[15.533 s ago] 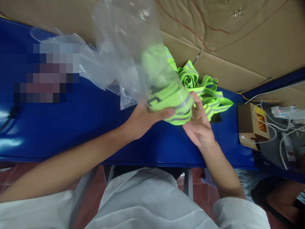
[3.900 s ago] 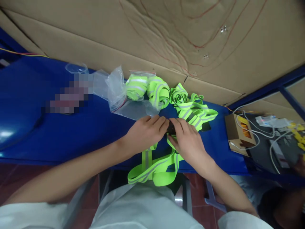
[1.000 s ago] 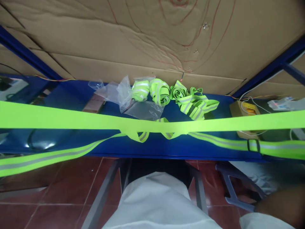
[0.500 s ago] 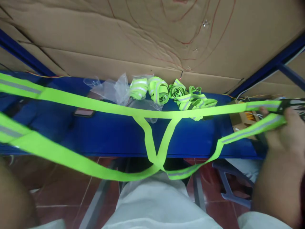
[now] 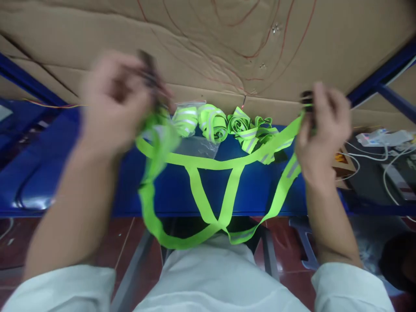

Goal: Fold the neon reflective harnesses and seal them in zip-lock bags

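A neon-green reflective harness [image 5: 208, 163] hangs between my two hands, its straps joined by a V-shaped piece in the middle and its lower strap sagging near my lap. My left hand [image 5: 120, 99], smeared by motion, is closed around the harness's left end, where a dark buckle shows. On the other side my right hand [image 5: 325, 130] pinches the right end beside a black buckle [image 5: 307, 98]. Behind the harness, several rolled green reflective straps [image 5: 212, 123] sit along the back of the blue table [image 5: 260, 197].
Clear plastic bags [image 5: 199, 147] lie by the rolls. At the right are a cardboard box [image 5: 347, 167], white cables [image 5: 357, 159] and a white power strip [image 5: 386, 138]. Brown cardboard [image 5: 195, 47] with red wire lines the back. A plastic stool [image 5: 303, 238] stands below.
My hands have come inward from far apart, my left hand entering view from the left. The harness, stretched wide before, now hangs slacker between them.
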{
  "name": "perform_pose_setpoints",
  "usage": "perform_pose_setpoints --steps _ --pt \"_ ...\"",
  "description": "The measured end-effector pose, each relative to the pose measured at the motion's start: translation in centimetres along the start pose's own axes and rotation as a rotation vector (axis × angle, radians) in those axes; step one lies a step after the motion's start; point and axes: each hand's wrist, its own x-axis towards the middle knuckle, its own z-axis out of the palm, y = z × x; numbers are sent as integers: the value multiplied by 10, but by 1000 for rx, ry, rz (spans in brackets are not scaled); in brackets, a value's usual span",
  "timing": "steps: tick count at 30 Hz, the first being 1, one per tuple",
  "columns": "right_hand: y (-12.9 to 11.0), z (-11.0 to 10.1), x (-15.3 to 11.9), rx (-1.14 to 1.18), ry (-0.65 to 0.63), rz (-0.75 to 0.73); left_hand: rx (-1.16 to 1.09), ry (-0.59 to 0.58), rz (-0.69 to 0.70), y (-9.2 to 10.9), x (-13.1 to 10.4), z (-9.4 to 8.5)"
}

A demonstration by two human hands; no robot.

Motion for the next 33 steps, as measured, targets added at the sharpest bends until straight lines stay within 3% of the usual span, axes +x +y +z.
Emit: perform_pose_setpoints --steps 3,6,9,14,21,30,33 --pt "-37 42 -13 83 -213 -24 118 -188 -48 -2 -10 54" --pt "-59 71 -40 118 -334 -32 114 -281 -124 -10 -27 107" --pt "-64 85 -67 153 -426 -31 101 -299 -180 -20 -44 133" --pt "-59 90 -84 177 -428 -17 81 -308 -217 -25 -54 134" --pt "-59 88 -85 210 -445 33 80 -206 -231 -17 -59 133" --pt "-82 84 -94 292 -505 -104 109 -317 -122 -22 -69 140" --pt "-79 77 -88 395 -566 -140 110 -344 -78 -25 -69 138"
